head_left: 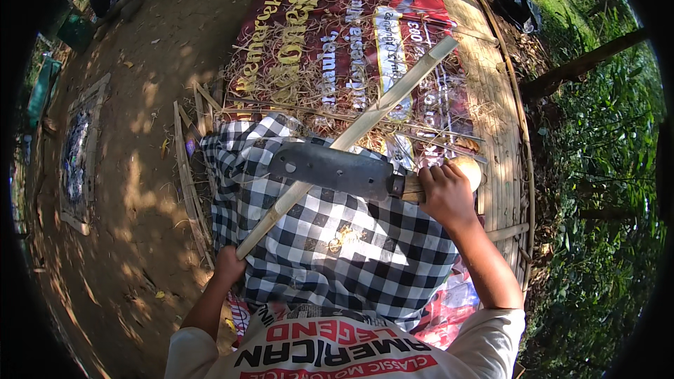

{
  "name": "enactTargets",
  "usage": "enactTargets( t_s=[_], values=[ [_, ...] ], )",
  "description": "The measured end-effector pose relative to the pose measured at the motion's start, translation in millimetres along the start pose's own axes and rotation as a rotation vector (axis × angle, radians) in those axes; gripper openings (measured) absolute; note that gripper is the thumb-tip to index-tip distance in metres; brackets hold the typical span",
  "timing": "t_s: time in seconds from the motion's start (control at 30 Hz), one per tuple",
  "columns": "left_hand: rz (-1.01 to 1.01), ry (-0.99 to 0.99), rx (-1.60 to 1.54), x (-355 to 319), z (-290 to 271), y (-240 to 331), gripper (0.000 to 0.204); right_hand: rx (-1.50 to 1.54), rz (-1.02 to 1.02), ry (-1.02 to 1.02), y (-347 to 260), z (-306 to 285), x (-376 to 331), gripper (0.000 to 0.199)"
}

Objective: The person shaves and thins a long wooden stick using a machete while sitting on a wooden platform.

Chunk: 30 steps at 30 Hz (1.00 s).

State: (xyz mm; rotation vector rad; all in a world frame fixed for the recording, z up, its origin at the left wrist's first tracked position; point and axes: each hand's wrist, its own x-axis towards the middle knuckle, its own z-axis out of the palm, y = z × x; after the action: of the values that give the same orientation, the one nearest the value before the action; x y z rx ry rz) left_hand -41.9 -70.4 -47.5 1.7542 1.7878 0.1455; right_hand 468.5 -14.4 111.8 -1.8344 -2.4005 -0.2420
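Observation:
My left hand [230,264] is closed around the near end of a long pale bamboo strip [404,88], which slants up and away to the right. In my right hand [446,193] is the wooden handle of a broad dark cleaver [333,170], its rounded pale butt showing past my fingers. The blade points left and lies across the strip, covering part of it. From this view I cannot tell whether blade and strip touch. Beneath both, a black-and-white checked cloth [316,231] is spread over my lap.
A red printed banner [281,35] strewn with curly shavings covers a bamboo platform [502,133] ahead. Split bamboo pieces [188,175] lie at its left edge. Bare dirt ground [133,168] stretches left, with a framed panel [81,151] on it. Green plants [597,238] and a pole [586,63] stand right.

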Motion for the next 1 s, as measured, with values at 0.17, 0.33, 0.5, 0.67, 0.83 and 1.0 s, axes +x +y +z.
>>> enactTargets(
  t_s=[0.17,0.33,0.5,0.67,0.83,1.0],
  values=[
    [-0.044,0.021,0.039,4,-5,22,0.016,-0.116,0.359,0.115,66,-9,3,0.006],
    [0.062,0.020,0.081,8,-3,10,0.015,-0.058,0.326,-0.070,14,-8,-4,0.018],
    [0.051,0.041,0.053,5,-1,8,0.016,0.067,-0.082,-0.048,-38,8,-8,0.011],
    [0.044,0.044,0.010,3,-6,16,0.017,-0.038,0.052,0.144,24,9,-3,0.007],
    [0.031,0.038,0.071,8,-6,18,0.015,-0.177,0.327,0.150,72,-2,-13,0.010],
    [0.047,0.039,0.075,6,-11,26,0.015,-0.034,0.285,-0.076,10,-4,-7,0.016]
  ],
)
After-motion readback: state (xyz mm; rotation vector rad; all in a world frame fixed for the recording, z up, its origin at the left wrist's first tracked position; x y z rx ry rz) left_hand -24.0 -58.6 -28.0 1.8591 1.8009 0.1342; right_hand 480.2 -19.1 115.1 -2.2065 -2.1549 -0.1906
